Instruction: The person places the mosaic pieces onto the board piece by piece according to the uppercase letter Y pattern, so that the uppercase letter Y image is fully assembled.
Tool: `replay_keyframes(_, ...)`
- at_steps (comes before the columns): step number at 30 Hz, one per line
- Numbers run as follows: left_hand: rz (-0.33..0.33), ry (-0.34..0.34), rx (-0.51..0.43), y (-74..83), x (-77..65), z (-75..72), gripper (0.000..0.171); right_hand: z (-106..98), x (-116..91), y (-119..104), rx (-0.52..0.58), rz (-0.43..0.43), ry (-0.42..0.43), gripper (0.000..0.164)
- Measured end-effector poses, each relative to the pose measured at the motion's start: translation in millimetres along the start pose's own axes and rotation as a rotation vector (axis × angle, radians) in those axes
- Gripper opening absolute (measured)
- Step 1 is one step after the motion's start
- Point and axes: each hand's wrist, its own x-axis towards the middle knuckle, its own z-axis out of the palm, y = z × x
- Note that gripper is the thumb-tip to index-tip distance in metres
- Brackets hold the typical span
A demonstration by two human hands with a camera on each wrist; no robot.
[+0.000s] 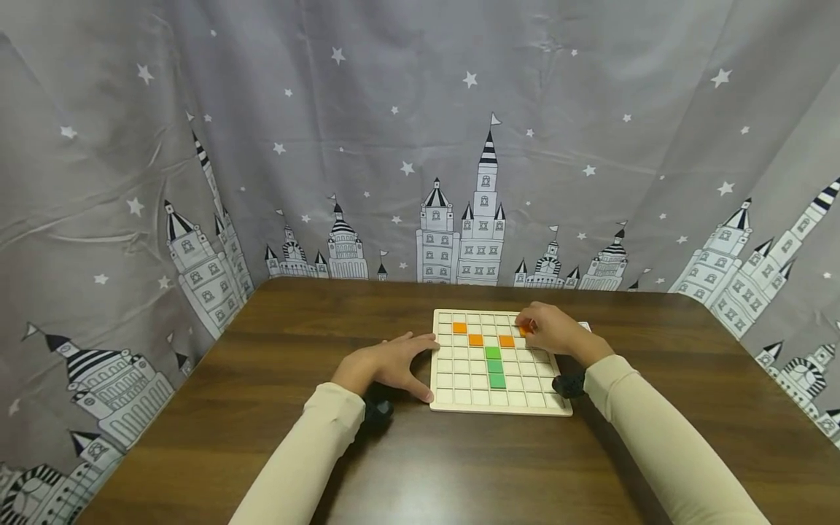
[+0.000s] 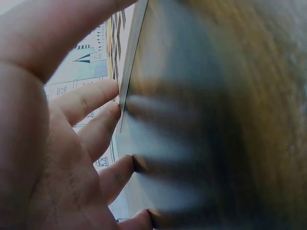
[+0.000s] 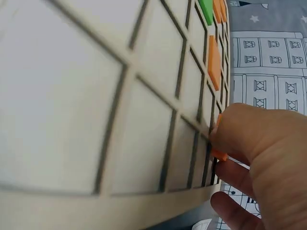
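Observation:
A pale wooden grid board (image 1: 462, 397) lies on the table. My left hand (image 1: 394, 362) is at its left side, thumb and fingers spread, fingertips right at the edge. In the left wrist view, the fingers (image 2: 98, 136) reach along the board's side (image 2: 130, 62). Over the far right squares, my right hand (image 1: 553, 329) pinches an orange square tile (image 3: 219, 155), partly hidden by the thumb and fingers. Other orange tiles (image 1: 475, 340) sit in the upper squares, stepping inward from both sides. Below them, a column of green tiles (image 1: 495, 367) runs down the middle.
Behind the right wrist, a small white item (image 1: 585, 326) shows at the board's right side, mostly covered. The brown wooden table (image 1: 315, 313) ends at a grey curtain (image 1: 367, 95) printed with castles and stars. Dark camera straps sit at both wrists.

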Motion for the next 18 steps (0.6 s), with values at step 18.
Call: replay_keyframes(18, 0.014, -0.002, -0.006, 0.9, 0.7, 0.6, 0.094, -0.7, 11.0, -7.0, 0.035, 0.048, -0.059, 0.023)
